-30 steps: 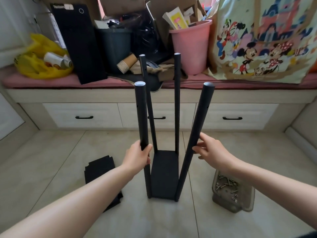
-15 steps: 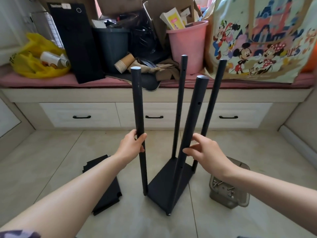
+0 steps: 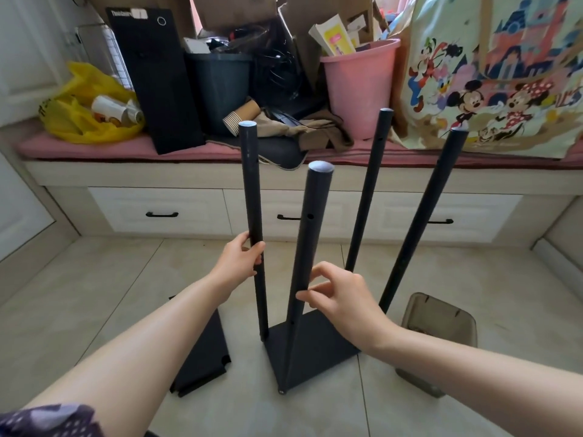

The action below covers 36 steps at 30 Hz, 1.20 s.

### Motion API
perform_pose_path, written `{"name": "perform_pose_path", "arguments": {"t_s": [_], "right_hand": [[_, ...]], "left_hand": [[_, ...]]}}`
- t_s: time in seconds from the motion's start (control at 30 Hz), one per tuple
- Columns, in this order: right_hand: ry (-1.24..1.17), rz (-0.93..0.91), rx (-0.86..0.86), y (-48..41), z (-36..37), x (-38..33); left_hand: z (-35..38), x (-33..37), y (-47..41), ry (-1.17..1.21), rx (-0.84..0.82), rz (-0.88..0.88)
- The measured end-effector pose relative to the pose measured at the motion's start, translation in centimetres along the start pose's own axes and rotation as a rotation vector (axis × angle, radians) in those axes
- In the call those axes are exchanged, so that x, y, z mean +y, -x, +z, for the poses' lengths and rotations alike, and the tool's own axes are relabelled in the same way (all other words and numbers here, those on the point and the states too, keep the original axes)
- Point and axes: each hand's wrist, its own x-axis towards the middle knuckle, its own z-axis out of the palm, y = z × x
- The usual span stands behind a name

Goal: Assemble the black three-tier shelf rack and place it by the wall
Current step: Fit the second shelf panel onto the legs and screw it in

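Black three-tier shelf rack, part-built: flat black rectangular base panel (image 3: pixel 318 345) on the pale tiled floor (image 3: pixel 94 294), four black round poles standing at its corners; left hand (image 3: pixel 239 263) wrapped round the left-corner pole (image 3: pixel 252 190); right hand (image 3: pixel 344 298) with bent fingertips (image 3: pixel 304 296) against the near-corner pole (image 3: pixel 310 234), thumb raised, whether it grips cannot be told; loose black shelf panels (image 3: pixel 202 351) flat on the floor left of the base panel; translucent grey plastic tray (image 3: pixel 441 335) right of it; white drawer bench (image 3: pixel 157 209) beyond it.

shelf panel (image 3: pixel 205 357): part behind left forearm (image 3: pixel 142 335) | tray (image 3: pixel 441 313): contents unclear
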Motion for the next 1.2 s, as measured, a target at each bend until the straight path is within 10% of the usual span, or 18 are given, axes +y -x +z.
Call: {"name": "perform_pose_path", "arguments": {"t_s": [0.4,0.9,1.2], "right_hand": [[0.205,0.044,-0.084,-1.2,-0.4,2.0],[0.155,0.499,0.407,-3.8,-12.4,8.8],[0.007,0.376,0.324,-6.2,-12.6,7.9]], "left_hand": [[-0.4,-0.6,1.1,-0.131,-0.083,-0.056],[-1.6,3.2,6.1,-0.311,-0.562,-0.009],[0.2,4.6,6.6,-0.115,-0.429,0.205]]}}
